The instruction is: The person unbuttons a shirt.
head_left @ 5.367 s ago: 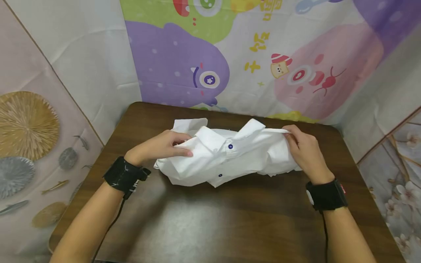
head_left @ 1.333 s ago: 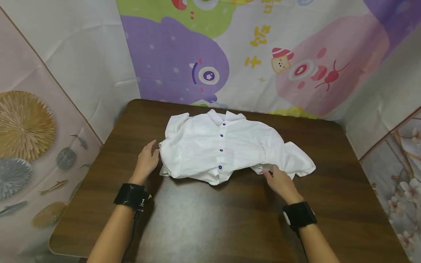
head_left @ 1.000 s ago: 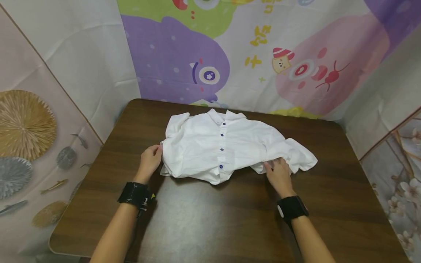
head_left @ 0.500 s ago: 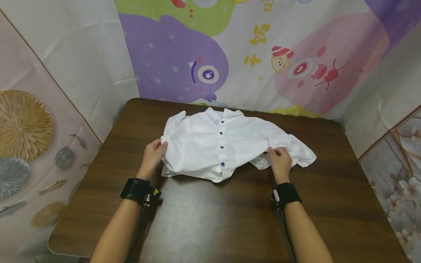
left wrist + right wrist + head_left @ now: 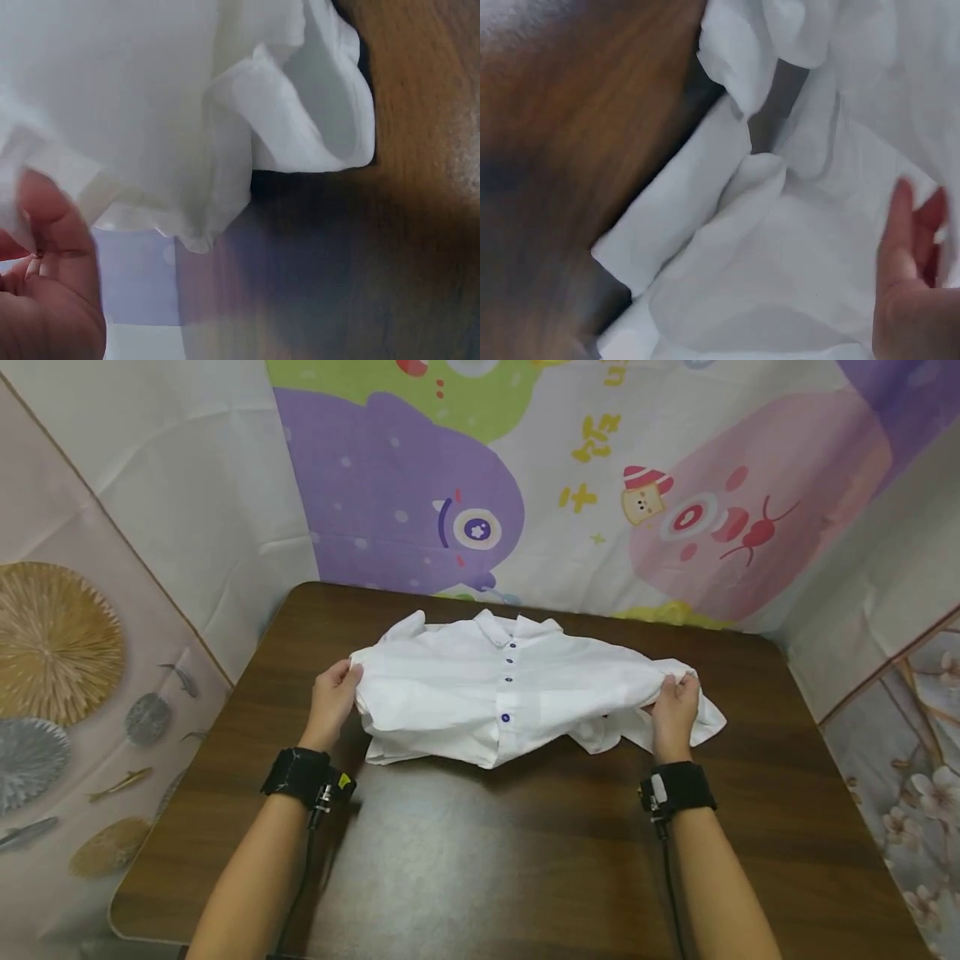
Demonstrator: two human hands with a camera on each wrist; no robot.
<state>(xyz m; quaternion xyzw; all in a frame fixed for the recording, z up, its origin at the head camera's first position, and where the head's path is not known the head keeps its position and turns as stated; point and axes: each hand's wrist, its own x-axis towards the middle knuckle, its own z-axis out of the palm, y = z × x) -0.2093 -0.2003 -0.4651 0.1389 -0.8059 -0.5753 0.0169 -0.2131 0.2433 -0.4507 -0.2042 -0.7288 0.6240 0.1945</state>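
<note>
A white button-up shirt (image 5: 435,677) with a collar and dark blue buttons spreads across the table, collar toward the back wall. My left hand (image 5: 332,703) pinches its left side between thumb and fingers, the cloth lifted a little. On the other side my right hand (image 5: 673,718) pinches the shirt near the right sleeve (image 5: 708,718), pulling the fabric taut. In the left wrist view a fold of cloth sits in the curled fingers of the left hand (image 5: 60,285). The right wrist view shows the right hand (image 5: 911,277) at its edge, with loose white folds beside it.
The brown wooden table (image 5: 480,860) has rounded corners. A cartoon-printed cloth (image 5: 405,502) hangs behind it, with patterned curtains on both sides. Black bands with cables, such as the left wristband (image 5: 297,777), are strapped round the wrists.
The shirt was bunched up in both hands and then laid flat. Within the last second both hands took hold of its sides, lifted slightly and moved apart, stretching the lower part.
</note>
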